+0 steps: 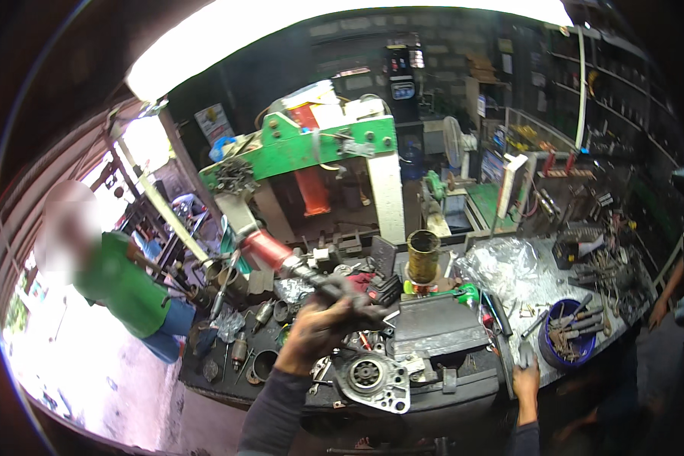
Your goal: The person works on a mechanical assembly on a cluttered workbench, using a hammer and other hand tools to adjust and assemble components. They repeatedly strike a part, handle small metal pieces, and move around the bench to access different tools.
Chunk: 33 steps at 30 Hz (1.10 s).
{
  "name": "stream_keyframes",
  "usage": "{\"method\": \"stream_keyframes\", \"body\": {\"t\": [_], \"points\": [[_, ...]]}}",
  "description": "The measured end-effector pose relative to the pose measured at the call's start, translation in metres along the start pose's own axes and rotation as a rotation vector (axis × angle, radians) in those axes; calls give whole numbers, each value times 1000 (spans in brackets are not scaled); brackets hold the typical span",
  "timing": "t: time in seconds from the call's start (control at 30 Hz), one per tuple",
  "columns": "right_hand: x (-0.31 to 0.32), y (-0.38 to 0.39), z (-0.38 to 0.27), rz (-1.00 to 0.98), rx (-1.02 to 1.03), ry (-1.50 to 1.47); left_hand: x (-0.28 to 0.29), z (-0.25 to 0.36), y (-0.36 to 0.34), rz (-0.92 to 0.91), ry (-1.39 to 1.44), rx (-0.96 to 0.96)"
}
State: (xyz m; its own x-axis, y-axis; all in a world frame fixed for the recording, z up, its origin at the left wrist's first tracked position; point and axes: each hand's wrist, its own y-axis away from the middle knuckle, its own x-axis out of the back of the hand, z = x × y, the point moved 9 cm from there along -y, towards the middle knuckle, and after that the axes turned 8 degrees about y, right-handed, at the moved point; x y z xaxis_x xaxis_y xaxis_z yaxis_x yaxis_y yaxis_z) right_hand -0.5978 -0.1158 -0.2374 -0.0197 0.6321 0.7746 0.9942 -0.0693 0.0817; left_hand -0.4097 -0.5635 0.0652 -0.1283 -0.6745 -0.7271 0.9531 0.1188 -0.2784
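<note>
My left hand (pixel 319 334) is raised over the middle of the bench, closed round the dark metal end (pixel 349 304) of a long tool with a red cylindrical body (pixel 270 251). Below it lies a silver metal housing with a bearing (pixel 372 380). My right hand (pixel 526 380) is low at the right, closed on a small grey object (pixel 526 353) that I cannot make out, left of a blue bowl of tools and scrap (pixel 589 342). A dark metal plate (pixel 441 327) lies between my hands.
The cluttered bench (pixel 372 399) holds a brass-coloured cylinder (pixel 423 258), crumpled plastic (pixel 498 266) and scattered parts. Behind stands a green press frame (pixel 296 148). A person in green (pixel 129 289) stands at the left; another person's arm (pixel 665 296) shows at the far right.
</note>
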Motion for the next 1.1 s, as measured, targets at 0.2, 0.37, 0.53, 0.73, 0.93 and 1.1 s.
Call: {"method": "stream_keyframes", "body": {"t": [0.2,0.37,0.53,0.73,0.93,1.1], "points": [[-25,-58,-50,218,329,107,38,42,97,457,-126,-251],[-47,-103,-50,274,319,207,39,51,176,490,-114,-420],[-54,-126,-45,430,443,207,49,31,246,599,-100,-518],[-61,-141,-33,443,505,228,56,-8,277,651,-3,-567],[-18,-145,-55,235,350,-39,54,-40,260,610,-2,-439],[69,-58,-159,-90,467,-672,67,-54,250,603,62,-373]]}}
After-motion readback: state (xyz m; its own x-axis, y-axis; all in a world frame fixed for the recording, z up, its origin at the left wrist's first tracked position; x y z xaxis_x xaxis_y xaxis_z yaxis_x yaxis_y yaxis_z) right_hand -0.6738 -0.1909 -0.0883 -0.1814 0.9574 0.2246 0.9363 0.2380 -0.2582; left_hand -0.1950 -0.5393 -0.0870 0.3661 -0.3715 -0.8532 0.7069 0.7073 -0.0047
